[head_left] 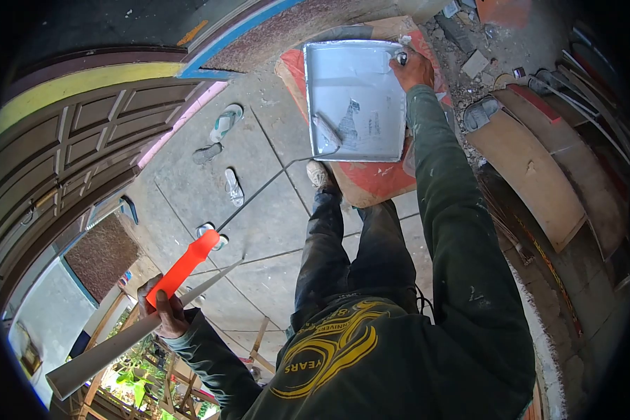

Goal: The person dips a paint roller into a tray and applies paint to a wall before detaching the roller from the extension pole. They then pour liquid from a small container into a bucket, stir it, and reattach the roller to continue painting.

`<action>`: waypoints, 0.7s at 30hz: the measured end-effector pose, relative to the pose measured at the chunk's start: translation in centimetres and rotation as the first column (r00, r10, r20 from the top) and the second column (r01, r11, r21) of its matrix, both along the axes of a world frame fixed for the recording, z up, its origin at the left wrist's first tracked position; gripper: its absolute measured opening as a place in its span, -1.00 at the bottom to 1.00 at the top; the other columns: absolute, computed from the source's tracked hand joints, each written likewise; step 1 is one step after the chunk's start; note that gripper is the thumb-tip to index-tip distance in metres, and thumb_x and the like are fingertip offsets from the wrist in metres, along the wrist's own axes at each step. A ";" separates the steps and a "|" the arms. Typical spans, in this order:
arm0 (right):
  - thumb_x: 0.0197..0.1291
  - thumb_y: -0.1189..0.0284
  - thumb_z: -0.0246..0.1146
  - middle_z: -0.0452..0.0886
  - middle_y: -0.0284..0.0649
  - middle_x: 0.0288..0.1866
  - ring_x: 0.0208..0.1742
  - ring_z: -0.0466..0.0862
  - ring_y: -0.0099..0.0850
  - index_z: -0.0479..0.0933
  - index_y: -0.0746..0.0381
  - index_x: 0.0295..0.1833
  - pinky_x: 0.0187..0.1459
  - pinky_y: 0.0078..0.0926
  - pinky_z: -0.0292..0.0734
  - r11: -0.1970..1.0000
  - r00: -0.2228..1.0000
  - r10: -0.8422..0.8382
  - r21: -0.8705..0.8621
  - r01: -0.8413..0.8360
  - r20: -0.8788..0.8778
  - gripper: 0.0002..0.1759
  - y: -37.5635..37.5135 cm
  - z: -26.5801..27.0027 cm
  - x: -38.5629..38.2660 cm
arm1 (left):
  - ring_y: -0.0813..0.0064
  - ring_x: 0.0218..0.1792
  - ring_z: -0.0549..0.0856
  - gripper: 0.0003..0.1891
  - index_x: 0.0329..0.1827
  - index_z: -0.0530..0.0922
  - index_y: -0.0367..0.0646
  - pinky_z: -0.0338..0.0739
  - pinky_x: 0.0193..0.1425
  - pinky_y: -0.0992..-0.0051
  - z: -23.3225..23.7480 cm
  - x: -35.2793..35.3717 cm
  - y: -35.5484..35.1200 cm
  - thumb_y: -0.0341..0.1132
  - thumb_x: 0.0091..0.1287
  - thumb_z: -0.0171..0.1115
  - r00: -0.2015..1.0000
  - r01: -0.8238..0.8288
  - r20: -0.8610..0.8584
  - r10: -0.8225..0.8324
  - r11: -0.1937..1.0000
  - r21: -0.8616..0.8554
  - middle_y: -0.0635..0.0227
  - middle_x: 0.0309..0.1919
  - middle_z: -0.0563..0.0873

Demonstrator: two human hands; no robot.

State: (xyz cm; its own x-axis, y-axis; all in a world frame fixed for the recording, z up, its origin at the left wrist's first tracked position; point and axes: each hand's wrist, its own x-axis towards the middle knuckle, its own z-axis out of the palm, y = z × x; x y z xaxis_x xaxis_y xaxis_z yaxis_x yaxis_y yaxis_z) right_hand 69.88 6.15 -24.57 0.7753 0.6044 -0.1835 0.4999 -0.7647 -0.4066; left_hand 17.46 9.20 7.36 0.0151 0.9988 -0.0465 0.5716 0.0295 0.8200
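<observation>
My left hand [164, 308] is closed around the orange handle of a paint roller [189, 262], with a long pale pole [105, 352] running alongside the handle. The roller's thin dark rod reaches up to its cover [326, 133], which rests inside a paint tray [404, 119] near the lower left corner. White paint coats much of the tray, with grey streaks showing through. At the tray's upper right corner, my right hand [416, 72] has its fingers closed on a small dark, shiny piece. What this piece is, I cannot make out.
Red and brown sheeting [374, 176] lies under the tray. Several sandals and slippers, one a white slipper [234, 187], are scattered on the concrete floor. A panelled door [91, 140] stands left. Curved boards [528, 175] and rubble [476, 64] lie right.
</observation>
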 end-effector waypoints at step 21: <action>0.00 0.26 0.35 0.62 -0.10 -0.11 -0.10 0.63 -0.12 0.55 0.18 -0.03 -0.07 -0.22 0.53 0.995 0.985 0.076 0.044 -0.084 0.156 -0.59 -1.7 1.5 0.0 | 0.78 -0.73 0.26 -0.64 -0.15 0.51 -0.30 0.06 -0.68 0.74 0.7 1.4 -0.6 -0.12 0.24 0.20 1.000 -0.015 -0.026 0.015 1.000 -0.002 0.45 -0.58 0.48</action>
State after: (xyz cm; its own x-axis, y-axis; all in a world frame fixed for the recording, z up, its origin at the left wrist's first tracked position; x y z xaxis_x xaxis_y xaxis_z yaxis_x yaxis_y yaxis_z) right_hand 69.85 4.48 -23.04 0.7404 0.6713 -0.0338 0.6184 -0.7000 -0.3571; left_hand 18.84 8.59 8.04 -0.0011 0.9988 -0.0484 0.5919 0.0397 0.8050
